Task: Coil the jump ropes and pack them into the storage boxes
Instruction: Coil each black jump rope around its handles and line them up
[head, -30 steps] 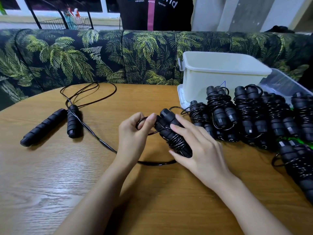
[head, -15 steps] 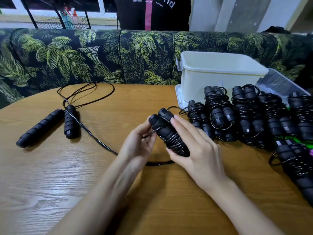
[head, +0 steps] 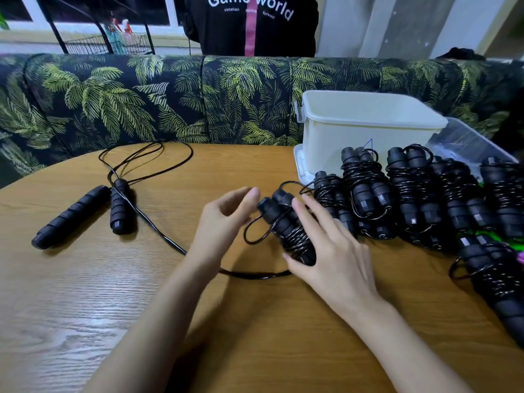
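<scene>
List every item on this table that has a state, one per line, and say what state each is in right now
Left hand: open, off the rope.
Right hand: fingers holding the wrapped black jump rope bundle, loose loop sticking out.
Uncoiled black jump rope: handles flat, cord sprawled.
Row of coiled black rope bundles: wound, unpacked, on the round wooden table.
White plastic storage box: upright, lid off.
Clear plastic box: contents cannot be told.

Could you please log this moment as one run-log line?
stage: coiling | right hand: holds wrapped jump rope | left hand: open beside it | white box: nothing visible inside
</scene>
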